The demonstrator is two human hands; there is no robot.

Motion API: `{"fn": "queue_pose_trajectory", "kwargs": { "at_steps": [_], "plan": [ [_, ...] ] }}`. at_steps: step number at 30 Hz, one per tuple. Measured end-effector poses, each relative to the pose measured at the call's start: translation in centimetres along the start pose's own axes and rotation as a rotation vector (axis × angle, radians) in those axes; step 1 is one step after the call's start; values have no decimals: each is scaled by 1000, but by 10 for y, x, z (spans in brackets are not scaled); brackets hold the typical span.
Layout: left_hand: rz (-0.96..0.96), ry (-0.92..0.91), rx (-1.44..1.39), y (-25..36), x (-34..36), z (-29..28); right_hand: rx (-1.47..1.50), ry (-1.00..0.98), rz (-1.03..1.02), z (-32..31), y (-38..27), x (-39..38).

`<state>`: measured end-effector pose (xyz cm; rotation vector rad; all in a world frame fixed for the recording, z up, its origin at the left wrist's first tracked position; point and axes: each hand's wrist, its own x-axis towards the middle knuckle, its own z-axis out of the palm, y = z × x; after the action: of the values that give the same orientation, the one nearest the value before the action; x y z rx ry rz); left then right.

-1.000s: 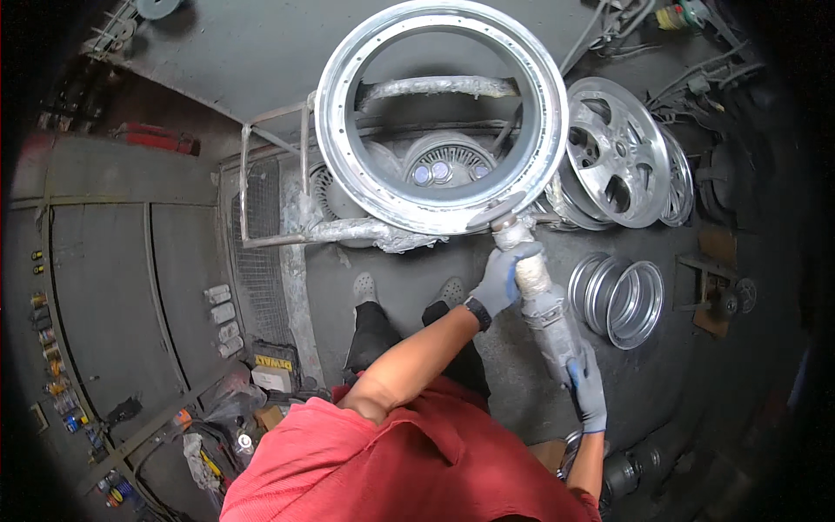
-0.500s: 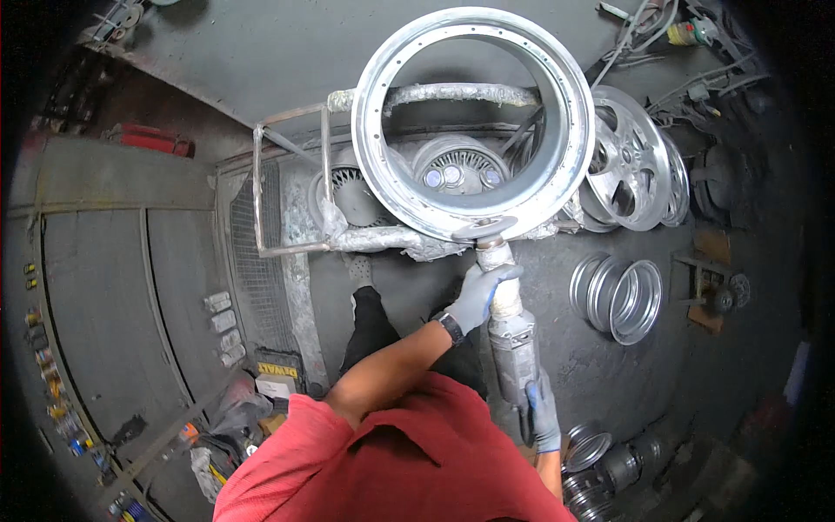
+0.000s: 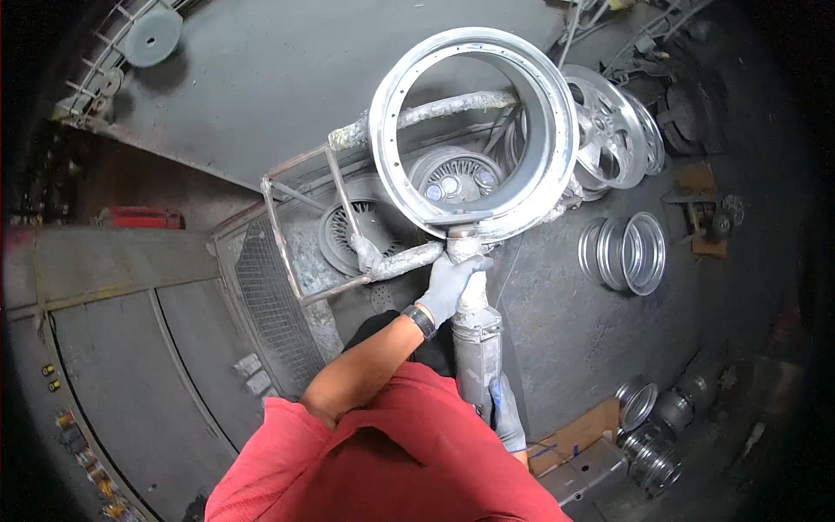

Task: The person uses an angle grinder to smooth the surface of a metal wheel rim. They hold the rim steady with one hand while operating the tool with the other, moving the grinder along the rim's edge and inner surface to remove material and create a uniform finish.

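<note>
A large silver wheel rim (image 3: 383, 130) rests tilted on a metal frame with wrapped, padded bars (image 3: 404, 261). Both my hands wear grey gloves and hold a dusty angle grinder (image 3: 477, 352). My left hand (image 3: 454, 283) wraps around its pale, wrapped neck, close under the rim. Further back, my right hand (image 3: 509, 413) is closed about the rear of the grinder's body, its fingers partly hidden. The grinder's disc (image 3: 457, 217) shows nearly edge-on at the rim's near lower edge; whether it touches the metal I cannot tell.
Under the frame lie dusty spoked wheels (image 3: 348, 235). A five-spoke wheel (image 3: 604, 126) leans at the right. Bare rims (image 3: 644, 252) stand on the floor, with more rims (image 3: 651, 457) and a cardboard piece (image 3: 574, 435) at lower right. A metal grating (image 3: 270, 278) lies left.
The view has turned, so the surroundings are shifted and tilted. The grinder's head sits further left along the rim's near edge, its disc more edge-on. Both hands keep their hold.
</note>
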<state>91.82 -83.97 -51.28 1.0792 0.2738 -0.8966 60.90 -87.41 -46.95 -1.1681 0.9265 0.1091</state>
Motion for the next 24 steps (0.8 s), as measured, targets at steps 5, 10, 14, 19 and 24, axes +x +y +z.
{"fn": "queue_pose_trajectory", "kwargs": {
  "at_steps": [5, 10, 14, 19, 24],
  "plan": [
    [62, 40, 93, 14, 9, -17, 96, -50, 57, 17, -18, 16],
    [116, 56, 9, 6, 18, -15, 74, -92, 139, -14, -33, 32],
    [76, 91, -41, -10, 15, 13, -88, -122, 44, -68, -34, 48],
    [19, 107, -208, -61, 26, 51, -413, -182, 76, -174, -43, 76],
    [41, 177, -312, -110, 60, 100, -396, -171, 63, -252, -90, 104]
  ]
}}
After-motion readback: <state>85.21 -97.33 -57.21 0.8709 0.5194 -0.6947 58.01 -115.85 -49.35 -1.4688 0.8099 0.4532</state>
